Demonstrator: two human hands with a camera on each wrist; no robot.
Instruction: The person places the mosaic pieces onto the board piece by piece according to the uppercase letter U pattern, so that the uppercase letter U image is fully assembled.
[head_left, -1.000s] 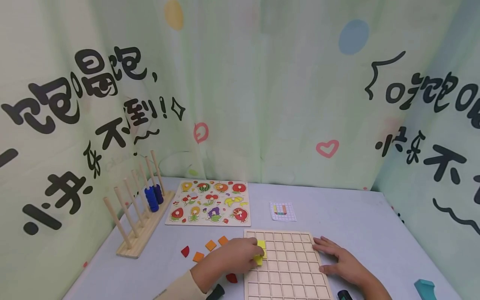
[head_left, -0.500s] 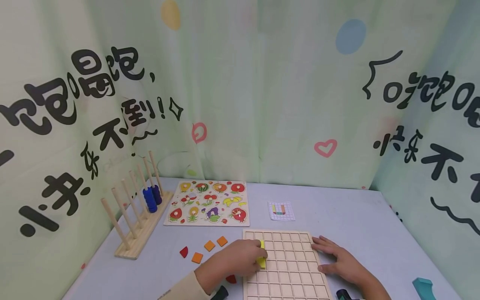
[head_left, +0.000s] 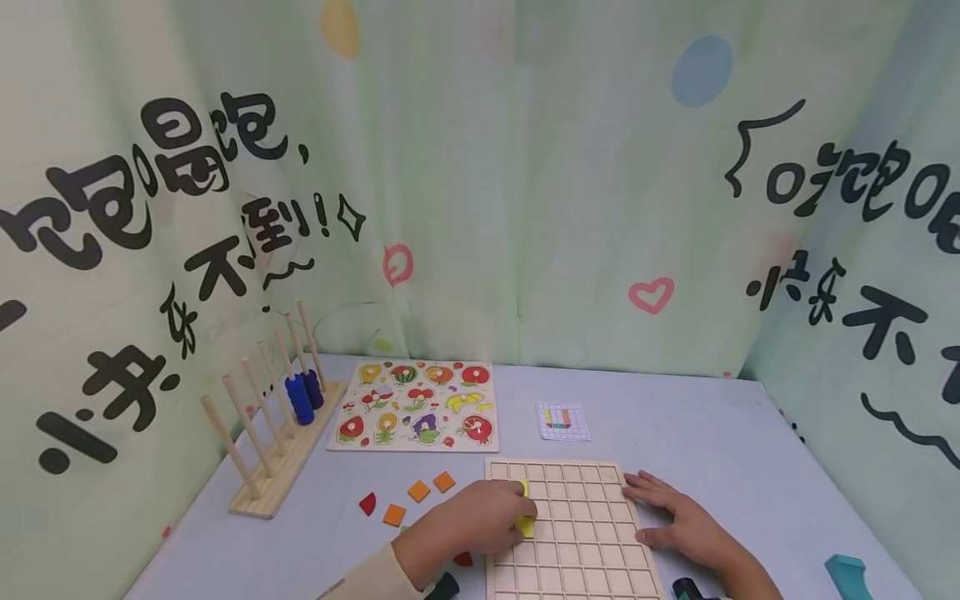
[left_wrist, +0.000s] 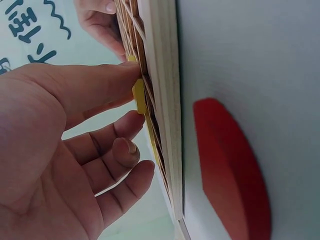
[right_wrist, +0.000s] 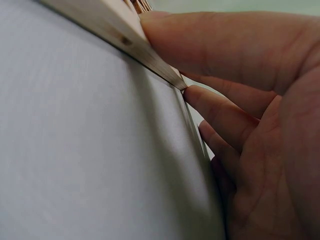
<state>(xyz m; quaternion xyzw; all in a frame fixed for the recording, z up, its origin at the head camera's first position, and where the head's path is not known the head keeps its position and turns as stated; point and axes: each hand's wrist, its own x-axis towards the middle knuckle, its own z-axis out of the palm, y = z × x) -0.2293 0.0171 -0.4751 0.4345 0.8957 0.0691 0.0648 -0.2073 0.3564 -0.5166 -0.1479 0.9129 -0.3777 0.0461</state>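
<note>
A pale wooden grid board (head_left: 585,533) lies on the table in front of me, marked into small square cells. Over its left columns my left hand (head_left: 483,517) pinches a yellow piece (head_left: 527,527); the hand covers much of the yellow. In the left wrist view, the thumb lies against a yellow piece (left_wrist: 140,96) at the board's surface, and the other fingers curl loosely. My right hand (head_left: 686,521) rests at the board's right edge with its fingers spread. The right wrist view has its thumb and fingertips against the board's side (right_wrist: 145,52).
Several orange squares (head_left: 418,491) and red pieces (head_left: 367,503) lie left of the board. Behind stand a peg rack (head_left: 288,458) with blue rings, a fruit puzzle (head_left: 408,425) and a pattern card (head_left: 563,422). A teal block (head_left: 847,575) is at right.
My left hand has shifted slightly right over the board, hiding more of the yellow. The right hand stays at the board's edge; the head view has turned a little.
</note>
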